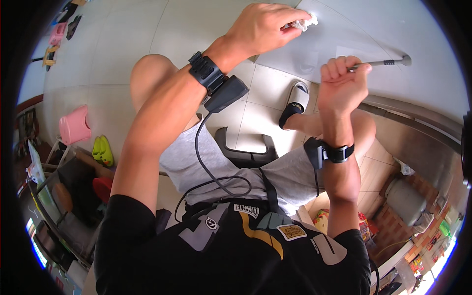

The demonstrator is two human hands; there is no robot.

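Note:
My left hand (263, 29) is at the top middle, stretched toward the glossy white tiled surface (354, 29). Its thumb and fingers pinch a crumpled white tissue (307, 22), which is close to that surface. Farther right, the fingers of my right hand (344, 83) curl around the end of a slim grey metal tool (378, 63). The tool has a dark coiled band along its shaft and a small, flat, rounded head. Its head points right and lies at or just above the white surface; contact is hard to tell.
A metal-faced ledge (408, 125) runs along the right, above a grey gas cylinder (405, 200). My slippered foot (296, 101) rests on the tiles between my legs. Leftward are a pink stool (75, 124) and yellow-green shoes (102, 150). A black cable (199, 147) hangs from my left wrist device.

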